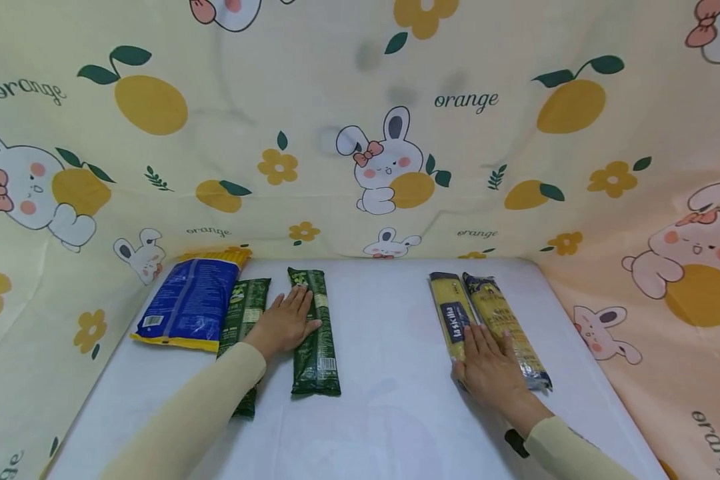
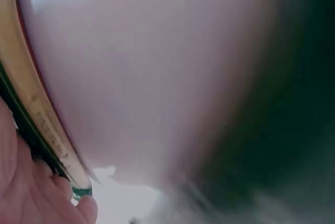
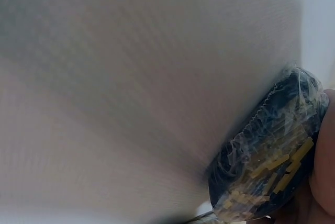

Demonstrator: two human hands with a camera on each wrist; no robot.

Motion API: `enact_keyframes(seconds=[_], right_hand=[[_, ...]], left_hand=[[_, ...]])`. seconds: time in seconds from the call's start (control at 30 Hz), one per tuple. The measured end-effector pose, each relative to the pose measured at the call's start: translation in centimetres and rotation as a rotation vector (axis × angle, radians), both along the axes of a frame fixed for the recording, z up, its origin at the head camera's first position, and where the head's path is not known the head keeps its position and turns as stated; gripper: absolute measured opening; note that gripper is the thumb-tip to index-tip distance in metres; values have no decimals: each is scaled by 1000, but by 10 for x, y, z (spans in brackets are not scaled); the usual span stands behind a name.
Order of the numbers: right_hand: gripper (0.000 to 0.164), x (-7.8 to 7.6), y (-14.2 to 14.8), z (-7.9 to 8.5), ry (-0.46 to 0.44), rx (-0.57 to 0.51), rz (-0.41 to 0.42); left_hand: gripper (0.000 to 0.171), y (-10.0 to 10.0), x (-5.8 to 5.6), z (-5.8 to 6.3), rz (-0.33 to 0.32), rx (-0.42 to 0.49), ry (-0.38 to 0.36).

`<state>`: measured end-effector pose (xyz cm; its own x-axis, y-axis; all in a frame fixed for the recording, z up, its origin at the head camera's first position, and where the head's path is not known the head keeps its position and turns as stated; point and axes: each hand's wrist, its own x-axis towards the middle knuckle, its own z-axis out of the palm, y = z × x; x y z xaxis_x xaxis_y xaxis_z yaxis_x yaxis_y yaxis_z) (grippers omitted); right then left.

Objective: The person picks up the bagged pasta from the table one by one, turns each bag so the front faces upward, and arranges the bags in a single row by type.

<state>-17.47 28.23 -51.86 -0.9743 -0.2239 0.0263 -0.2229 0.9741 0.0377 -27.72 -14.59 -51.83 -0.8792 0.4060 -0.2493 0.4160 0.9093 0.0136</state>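
1. Green glossy wrap: inner green pkt (image 1: pixel 315 360) lies on the tabletop (image 1: pixel 384 353), just R of the L hand (image 1: pixel 283 323); long axis runs near-to-far, far end tipped slightly L.
2. L hand reaches across from the pkt's L side, fingers fairly straight, resting on its far half, thumb pointing across it; near half uncovered, toward the person.
3. Outer green pkt (image 1: pixel 243 313) sits under the L wrist, far end leaning R, so the gap b/w the greens widens toward the person.
4. Blue bag (image 1: pixel 189 303), yellow-edged, is beyond that on the L; whether it touches the outer green pkt, can't tell.
5. R hand (image 1: pixel 493 373) rests on the near part of the inner yellow pkt (image 1: pixel 447 293), fingers approx. straight and pointing away, thumb by its L edge. Outer yellow pkt (image 1: pixel 504 310) is just R, near end slanting R; little-finger side is over it, contact unclear.
6. Nearer hand: L for greens, R for yellows, w/ bare tabletop b/w. L wrist cam mostly blurred.
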Motion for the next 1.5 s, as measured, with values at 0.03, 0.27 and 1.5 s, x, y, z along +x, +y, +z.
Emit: enact_keyframes(seconds=[0.03, 0.27, 1.5], right_hand=[[71, 0, 0, 0, 0, 2, -1], [72, 2, 0, -1, -2, 8, -8], [38, 46, -79, 19, 368, -140, 142]], left_hand=[[79, 7, 1, -2, -5, 16, 2], [80, 62, 13, -10, -51, 3, 44], [82, 100, 49, -14, -68, 169, 60]])
